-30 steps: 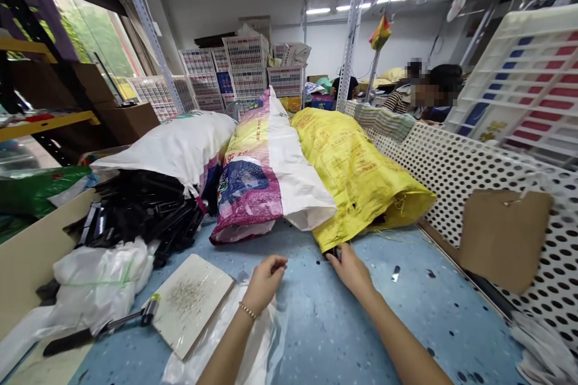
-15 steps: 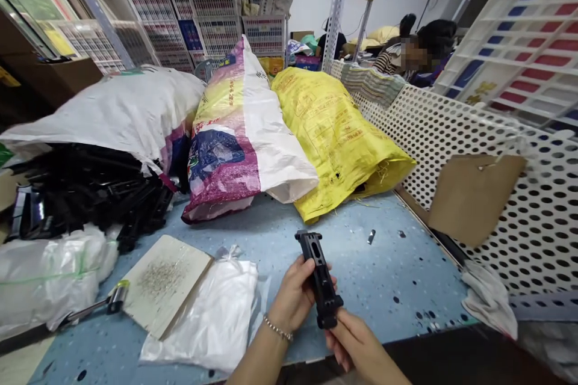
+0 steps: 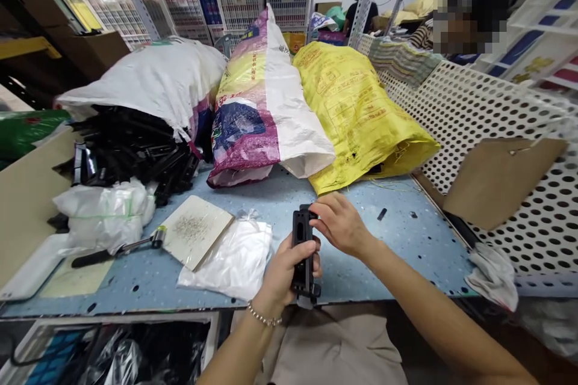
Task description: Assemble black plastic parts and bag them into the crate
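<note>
A long black plastic part [image 3: 303,277] with an oval slot near its far end is held over the table's front edge. My left hand [image 3: 285,264], with a beaded bracelet at the wrist, is wrapped round its middle, thumb across the top. At the far end my right hand [image 3: 342,224] has its fingertips closed on the part's right corner. What lies under those fingertips, if anything small, is hidden. A flat white plastic bag package [image 3: 230,261] lies on the blue table [image 3: 383,264] left of my hands.
A mallet [image 3: 135,245] rests by a worn square board [image 3: 198,228]. Black parts [image 3: 135,150] spill from a white sack [image 3: 149,78]. A printed sack [image 3: 248,138] and a yellow sack [image 3: 356,114] lie behind. A perforated white panel [image 3: 506,132] borders the right; a person [image 3: 474,24] is beyond it.
My right hand has moved from the part's near end up to its far end. The part now points more straight away from me. The camera view has tilted down and turned left.
</note>
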`<state>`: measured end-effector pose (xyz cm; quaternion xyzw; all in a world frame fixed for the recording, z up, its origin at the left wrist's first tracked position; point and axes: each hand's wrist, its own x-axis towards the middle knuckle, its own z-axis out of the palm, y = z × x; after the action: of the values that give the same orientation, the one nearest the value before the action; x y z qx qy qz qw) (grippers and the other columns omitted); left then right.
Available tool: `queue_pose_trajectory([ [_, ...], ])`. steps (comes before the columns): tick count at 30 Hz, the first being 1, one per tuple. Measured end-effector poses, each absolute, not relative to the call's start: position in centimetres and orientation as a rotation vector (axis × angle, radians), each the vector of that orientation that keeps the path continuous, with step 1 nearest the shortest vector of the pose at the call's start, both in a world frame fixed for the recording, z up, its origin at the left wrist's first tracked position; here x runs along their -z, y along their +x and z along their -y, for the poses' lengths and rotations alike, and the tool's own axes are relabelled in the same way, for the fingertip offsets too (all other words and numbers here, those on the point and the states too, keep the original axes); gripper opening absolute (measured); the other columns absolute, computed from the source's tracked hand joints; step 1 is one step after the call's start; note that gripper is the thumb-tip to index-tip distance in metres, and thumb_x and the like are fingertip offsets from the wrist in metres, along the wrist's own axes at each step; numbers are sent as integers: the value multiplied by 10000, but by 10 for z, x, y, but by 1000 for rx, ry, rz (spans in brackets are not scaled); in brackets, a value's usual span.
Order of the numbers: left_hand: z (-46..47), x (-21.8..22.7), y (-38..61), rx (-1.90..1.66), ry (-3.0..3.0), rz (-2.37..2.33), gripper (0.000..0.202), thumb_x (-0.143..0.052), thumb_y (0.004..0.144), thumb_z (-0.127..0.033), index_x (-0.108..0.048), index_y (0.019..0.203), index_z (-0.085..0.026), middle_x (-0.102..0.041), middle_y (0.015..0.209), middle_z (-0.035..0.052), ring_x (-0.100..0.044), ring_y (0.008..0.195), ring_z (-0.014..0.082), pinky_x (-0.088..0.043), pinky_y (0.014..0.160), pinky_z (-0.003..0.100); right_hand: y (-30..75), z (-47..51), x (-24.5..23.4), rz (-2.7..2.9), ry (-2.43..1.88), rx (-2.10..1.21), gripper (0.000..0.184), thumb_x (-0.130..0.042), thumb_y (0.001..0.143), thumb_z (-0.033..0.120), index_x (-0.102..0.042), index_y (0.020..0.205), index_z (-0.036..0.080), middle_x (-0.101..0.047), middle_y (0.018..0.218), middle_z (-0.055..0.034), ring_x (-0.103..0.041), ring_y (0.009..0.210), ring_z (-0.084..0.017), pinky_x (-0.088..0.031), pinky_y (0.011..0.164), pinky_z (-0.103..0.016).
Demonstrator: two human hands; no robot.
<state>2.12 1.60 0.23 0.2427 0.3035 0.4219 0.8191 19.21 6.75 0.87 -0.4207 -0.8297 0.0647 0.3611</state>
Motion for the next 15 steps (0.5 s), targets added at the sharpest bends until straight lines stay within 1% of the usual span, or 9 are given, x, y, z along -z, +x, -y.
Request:
queue_pose_trajectory([
  [2, -15, 0, 23, -893, 500, -692, 341, -746, 687, -350, -548, 879, -148, -576, 720, -2, -504, 494, 70, -421, 479, 215, 183, -82, 0, 2190, -973, -7, 372, -376, 944, 476, -614, 923, 190, -595, 850, -82, -513, 813, -218, -414, 795, -392],
  [3, -17, 1, 24, -910, 489, -721, 347, -747, 686, -361, -542, 869, -149, -572, 701, -8, -503, 489, 71, -423, 476, 213, 179, -87, 4, 2192, -968, 16, 393, -344, 954, 473, -612, 907, 189, -588, 821, -78, -505, 791, -215, -408, 779, -385],
  [5, -23, 4, 24, -987, 466, -791, 374, -759, 672, -371, -537, 885, -158, -566, 699, -21, -506, 488, 69, -430, 475, 208, 175, -88, 9, 2147, -1054, -19, 399, -298, 971, 441, -603, 951, 184, -588, 833, -79, -504, 809, -215, -393, 782, -378],
  [7, -32, 5, 21, -1074, 431, -825, 428, -773, 658, -365, -543, 962, -172, -568, 727, -31, -515, 501, 63, -442, 494, 204, 173, -77, 13, 2077, -1138, -118, 387, -277, 977, 421, -575, 1045, 183, -593, 888, -81, -511, 850, -216, -380, 804, -378],
  [9, -39, 5, 19, -1116, 393, -816, 488, -776, 659, -368, -549, 1047, -179, -573, 738, -32, -537, 534, 67, -457, 532, 202, 171, -58, 18, 2093, -1090, -202, 390, -296, 962, 462, -554, 1084, 197, -597, 938, -79, -515, 883, -220, -369, 837, -392],
  [11, -42, 5, 19, -1105, 364, -793, 506, -774, 662, -387, -566, 1064, -160, -593, 750, -12, -559, 574, 77, -463, 563, 202, 169, -35, 27, 2156, -962, -194, 368, -333, 944, 490, -568, 1032, 221, -605, 942, -71, -513, 894, -226, -357, 866, -416],
  [13, -43, 8, 25, -1075, 361, -811, 499, -770, 659, -422, -584, 1025, -139, -608, 737, 5, -572, 591, 92, -464, 578, 209, 167, -16, 41, 2157, -894, -104, 329, -348, 944, 464, -585, 947, 236, -611, 901, -64, -510, 882, -228, -349, 872, -436],
  [15, -42, 17, 35, -1059, 371, -876, 498, -780, 640, -435, -583, 990, -142, -600, 697, -8, -572, 583, 103, -461, 585, 220, 168, -8, 54, 2129, -911, -28, 325, -349, 947, 440, -594, 887, 235, -608, 850, -62, -509, 843, -225, -352, 852, -441],
])
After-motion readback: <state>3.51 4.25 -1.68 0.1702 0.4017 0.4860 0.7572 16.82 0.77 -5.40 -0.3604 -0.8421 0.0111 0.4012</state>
